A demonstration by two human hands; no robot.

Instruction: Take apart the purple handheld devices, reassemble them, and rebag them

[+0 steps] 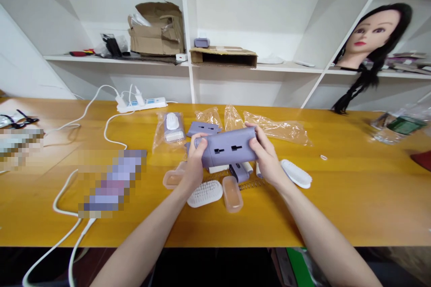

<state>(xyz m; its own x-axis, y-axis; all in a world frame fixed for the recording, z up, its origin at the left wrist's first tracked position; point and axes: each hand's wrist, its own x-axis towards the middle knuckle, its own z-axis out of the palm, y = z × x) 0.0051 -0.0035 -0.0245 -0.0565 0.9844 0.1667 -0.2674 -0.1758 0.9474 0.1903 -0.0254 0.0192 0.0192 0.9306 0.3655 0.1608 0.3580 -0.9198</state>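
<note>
Both hands hold a lilac plastic housing (229,147) with small dark slots, lifted above the wooden table (353,206). My left hand (194,161) grips its left end with fingers curled round it. My right hand (266,154) clasps the right end. Under the hands lie a white bristle brush head (205,193), a second white brush head (296,173), two clear peach caps (232,193), a metal spring (252,184) and a small lilac part (239,172). A second lilac housing (204,128) rests behind.
Clear plastic bags (279,128) lie behind the parts, one holding a white piece (172,126). A white power strip (141,104) and cables (63,215) cross the left side. A mannequin head (373,36) and cardboard boxes (158,29) sit on the shelves.
</note>
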